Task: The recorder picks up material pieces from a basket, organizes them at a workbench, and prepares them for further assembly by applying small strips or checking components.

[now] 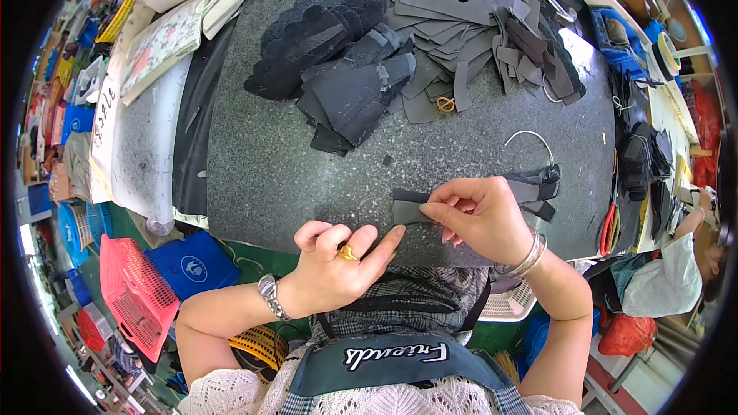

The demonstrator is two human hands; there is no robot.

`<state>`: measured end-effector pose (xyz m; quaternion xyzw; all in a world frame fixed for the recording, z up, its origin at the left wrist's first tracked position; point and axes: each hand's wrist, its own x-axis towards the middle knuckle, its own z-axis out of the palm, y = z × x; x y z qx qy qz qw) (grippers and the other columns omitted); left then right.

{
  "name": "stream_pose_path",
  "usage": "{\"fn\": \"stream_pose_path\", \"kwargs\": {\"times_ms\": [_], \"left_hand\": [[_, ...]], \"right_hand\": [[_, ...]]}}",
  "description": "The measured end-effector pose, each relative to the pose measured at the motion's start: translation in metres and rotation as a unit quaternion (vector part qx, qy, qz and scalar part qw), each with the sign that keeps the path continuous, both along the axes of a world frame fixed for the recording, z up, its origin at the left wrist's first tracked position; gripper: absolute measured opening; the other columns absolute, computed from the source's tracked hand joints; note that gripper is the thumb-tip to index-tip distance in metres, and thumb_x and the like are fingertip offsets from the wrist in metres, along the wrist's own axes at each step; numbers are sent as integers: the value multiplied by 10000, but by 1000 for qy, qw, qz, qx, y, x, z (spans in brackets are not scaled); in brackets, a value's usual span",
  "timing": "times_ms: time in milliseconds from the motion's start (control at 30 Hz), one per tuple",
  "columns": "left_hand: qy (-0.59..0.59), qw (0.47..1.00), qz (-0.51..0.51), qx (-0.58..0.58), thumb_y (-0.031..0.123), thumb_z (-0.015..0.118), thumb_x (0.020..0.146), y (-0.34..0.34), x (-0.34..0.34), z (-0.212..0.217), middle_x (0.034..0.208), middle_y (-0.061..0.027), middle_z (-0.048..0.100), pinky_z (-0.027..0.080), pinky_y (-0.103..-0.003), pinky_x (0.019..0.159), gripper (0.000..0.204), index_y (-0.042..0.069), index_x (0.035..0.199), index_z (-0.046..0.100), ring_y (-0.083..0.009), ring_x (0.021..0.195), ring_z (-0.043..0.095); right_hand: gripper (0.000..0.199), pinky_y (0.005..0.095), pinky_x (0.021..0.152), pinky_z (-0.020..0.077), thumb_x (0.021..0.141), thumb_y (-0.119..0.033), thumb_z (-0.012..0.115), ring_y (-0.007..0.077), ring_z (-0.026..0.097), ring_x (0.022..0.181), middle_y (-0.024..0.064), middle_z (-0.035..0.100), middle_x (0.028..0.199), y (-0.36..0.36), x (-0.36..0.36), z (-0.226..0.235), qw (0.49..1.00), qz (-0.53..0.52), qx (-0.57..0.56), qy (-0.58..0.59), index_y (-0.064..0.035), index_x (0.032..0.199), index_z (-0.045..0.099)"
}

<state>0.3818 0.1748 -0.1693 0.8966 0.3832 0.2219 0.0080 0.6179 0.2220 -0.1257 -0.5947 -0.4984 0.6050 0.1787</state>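
At the near edge of the dark speckled worktop lies a small dark grey strip, with a black strip along its far side. My right hand pinches the grey strip's right part between thumb and fingertips. My left hand is to the left, its index finger stretched out with the tip by the strip's near-left corner and its other fingers loosely bent. It holds nothing that I can see. Partly behind my right hand lie more dark strips. A small dark square scrap sits farther off.
Piles of black scalloped pieces and flat grey pieces cover the far worktop. A yellow-brown band lies beside them. Orange-handled scissors are at the right edge. A pink basket stands below left, a blue tray far right.
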Motion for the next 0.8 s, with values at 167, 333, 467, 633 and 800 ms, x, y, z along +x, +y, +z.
{"fn": "stream_pose_path", "kwargs": {"times_ms": [167,333,467,633,800], "left_hand": [[91,993,-78,-12,216,642,804,15,4,16,1304,79,593,249,-435,1016,326,208,1120,720,-172,1128,409],[91,994,-56,-13,188,597,815,10,9,14,1283,48,569,267,-451,1008,395,188,1199,688,-183,1076,427],[70,996,-57,-21,182,570,829,21,25,6,1301,30,522,292,-443,990,438,157,1256,663,-182,1009,433],[-71,996,-16,-41,112,776,764,72,15,30,1271,-52,637,355,-455,1030,513,95,1262,656,-274,1227,545],[-79,994,61,42,43,770,761,121,-3,28,1176,-137,702,497,-417,1016,357,21,1113,713,-293,1133,657]], "right_hand": [[179,223,467,481,861,-114,769,70,614,544,23,644,640,-4,-2,0,999,-42,15,-11,19,789,672],[319,389,490,463,735,-217,831,284,598,533,67,589,651,-5,30,15,874,67,341,-339,-71,742,548],[274,399,744,487,729,-130,789,324,582,838,114,601,848,-4,6,11,849,122,435,-275,-43,933,629],[254,406,765,468,705,-106,792,311,552,827,98,582,817,-6,25,7,889,150,376,-217,-41,912,660],[368,426,795,476,699,-113,809,320,589,859,115,635,925,-5,82,47,764,130,411,-480,-31,1030,672]]}}
